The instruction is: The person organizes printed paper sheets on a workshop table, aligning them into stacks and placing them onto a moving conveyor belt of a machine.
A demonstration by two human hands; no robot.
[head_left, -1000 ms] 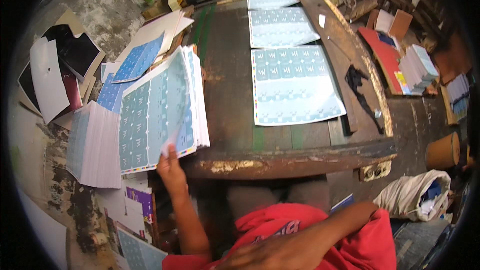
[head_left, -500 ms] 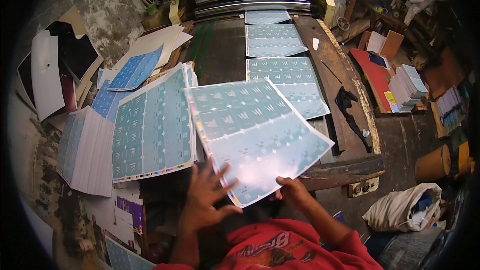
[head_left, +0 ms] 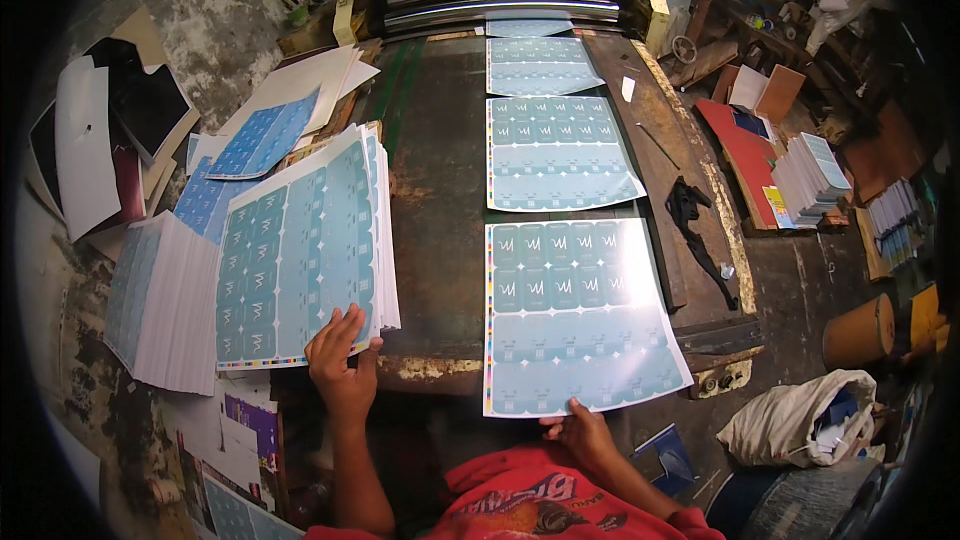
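Glossy sheet at the lower centre, fed toward the rollers at top

Right hand (head_left: 583, 432) pinches the printed sheet (head_left: 575, 315) by its near edge on the table (head_left: 435, 240); left hand (head_left: 340, 365) lies flat, fingers spread, on the stack (head_left: 300, 250) at left. A one-point pinch could skew the sheet against the sheet ahead (head_left: 558, 152).

Three blue printed sheets (head_left: 575, 315) lie in a row on the table (head_left: 440, 190). One thick stack of sheets (head_left: 305, 250) sits beside them. Two hands show.
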